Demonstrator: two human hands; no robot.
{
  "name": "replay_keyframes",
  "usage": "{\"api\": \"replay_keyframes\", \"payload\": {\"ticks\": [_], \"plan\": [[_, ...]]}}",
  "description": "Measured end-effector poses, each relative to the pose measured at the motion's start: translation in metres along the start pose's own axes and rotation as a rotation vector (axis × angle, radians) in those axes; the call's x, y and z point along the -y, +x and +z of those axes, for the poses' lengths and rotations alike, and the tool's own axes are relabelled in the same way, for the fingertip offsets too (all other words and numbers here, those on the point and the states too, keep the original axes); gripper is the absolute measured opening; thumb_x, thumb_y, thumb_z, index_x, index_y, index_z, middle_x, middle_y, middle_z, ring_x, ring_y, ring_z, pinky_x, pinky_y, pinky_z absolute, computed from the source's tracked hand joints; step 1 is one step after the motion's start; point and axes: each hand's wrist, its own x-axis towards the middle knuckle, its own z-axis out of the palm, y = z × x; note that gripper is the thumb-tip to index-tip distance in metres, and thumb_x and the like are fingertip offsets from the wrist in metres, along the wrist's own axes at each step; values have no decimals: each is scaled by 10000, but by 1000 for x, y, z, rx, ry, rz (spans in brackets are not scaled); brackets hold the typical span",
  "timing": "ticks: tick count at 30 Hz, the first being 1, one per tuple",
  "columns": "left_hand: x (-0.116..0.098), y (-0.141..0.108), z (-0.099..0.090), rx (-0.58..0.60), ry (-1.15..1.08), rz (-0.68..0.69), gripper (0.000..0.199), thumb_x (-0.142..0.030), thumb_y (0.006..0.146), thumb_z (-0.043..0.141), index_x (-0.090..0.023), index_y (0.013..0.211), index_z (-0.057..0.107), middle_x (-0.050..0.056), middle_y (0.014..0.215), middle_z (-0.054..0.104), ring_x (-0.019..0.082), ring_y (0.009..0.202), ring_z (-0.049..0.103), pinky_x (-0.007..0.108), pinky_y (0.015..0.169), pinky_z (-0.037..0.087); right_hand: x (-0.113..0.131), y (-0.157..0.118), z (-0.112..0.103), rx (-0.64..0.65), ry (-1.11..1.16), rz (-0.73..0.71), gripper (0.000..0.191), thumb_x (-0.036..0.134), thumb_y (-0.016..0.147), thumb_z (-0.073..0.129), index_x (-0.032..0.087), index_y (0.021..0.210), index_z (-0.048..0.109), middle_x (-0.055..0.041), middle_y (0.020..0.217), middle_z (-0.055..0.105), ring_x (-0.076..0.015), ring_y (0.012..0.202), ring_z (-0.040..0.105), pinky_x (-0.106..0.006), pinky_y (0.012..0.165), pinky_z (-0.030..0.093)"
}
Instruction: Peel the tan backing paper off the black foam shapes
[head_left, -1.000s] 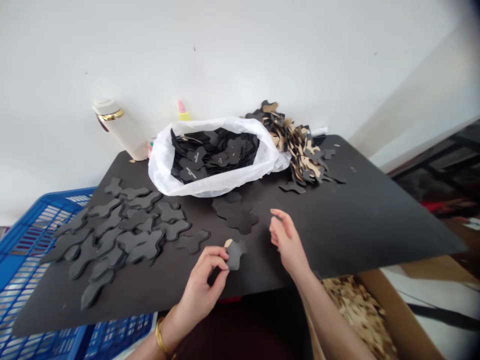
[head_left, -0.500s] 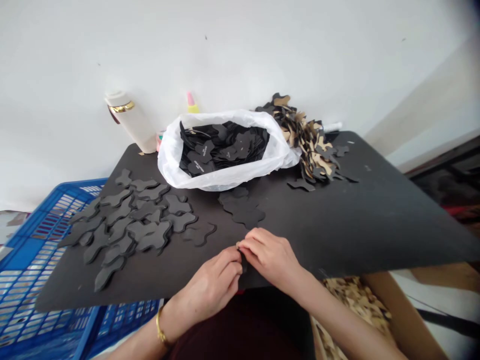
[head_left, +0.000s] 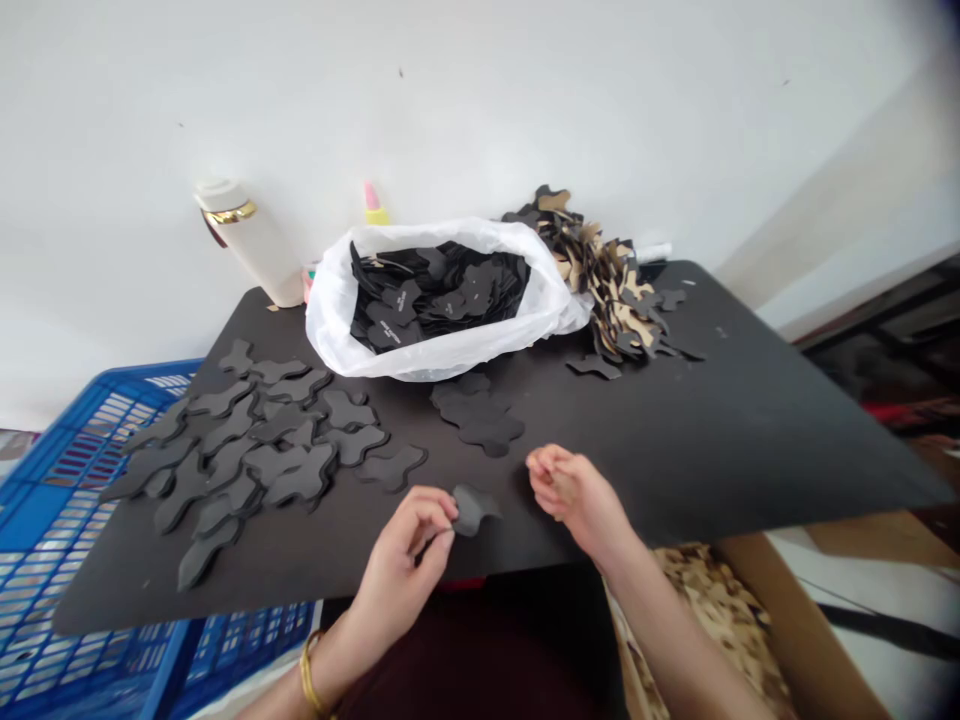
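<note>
My left hand (head_left: 409, 545) pinches a thin black wavy-edged piece (head_left: 472, 508) by its left end, just above the table's near edge. My right hand (head_left: 574, 498) is apart from it, to the right, with the fingers curled closed around a small tan backing piece (head_left: 561, 488) that is partly hidden in the palm. Beyond the hands lies a small overlapping group of black wavy pieces (head_left: 480, 415). To the left, a single dark piece (head_left: 394, 467) lies beside many stacked black pieces (head_left: 296, 470).
A white plastic bag (head_left: 431, 367) full of black pieces stands at the back. Right of it is a heap of black and tan pieces (head_left: 615, 290). A cream flask (head_left: 259, 245) stands at the back left. A blue crate (head_left: 90, 400) and a cardboard box (head_left: 802, 620) of tan scraps flank the dark table (head_left: 712, 430).
My hands were together at the table's near edge and are now apart. The left holds the black piece, now in plain view; the right has moved right with a tan piece in it.
</note>
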Motion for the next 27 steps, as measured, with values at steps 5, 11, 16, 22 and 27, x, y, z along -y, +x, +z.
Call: {"api": "replay_keyframes", "payload": {"ticks": [5,11,16,22,27], "plan": [[1,9,9,-155,-441,-296,95,-273,953,550,-203,890,548,25,1063,520,143,948,595,349,918,552,-20,-27,-19,-120,-228,-59,356,412,863,632,197,671,422,57,577,482,-34,421,260,-224,434,140],[-2,19,22,-212,-612,-363,119,-287,907,626,-173,887,599,50,1068,559,226,1032,651,375,893,578,-31,-33,-3,-48,-352,-104,270,418,871,642,231,943,460,17,719,664,-61,429,379,-217,450,262],[-4,20,29,-193,-703,-399,130,-286,897,635,-171,869,583,56,1056,576,283,1093,659,401,900,578,-34,-25,2,-94,-467,-169,250,445,869,632,209,869,549,6,703,622,-82,494,394,-231,473,284],[5,37,27,-261,-359,-364,149,-319,855,668,-190,907,614,53,1058,570,129,752,622,212,514,475,-10,-5,-3,-173,-555,-158,274,450,844,611,214,756,503,57,602,421,-99,540,368,-229,508,279],[28,76,23,-291,263,-60,40,-227,822,690,-201,792,685,12,877,588,119,699,524,267,671,456,19,43,-16,-217,-945,-159,220,414,764,600,208,698,556,32,607,532,-130,573,461,-249,570,349]]}}
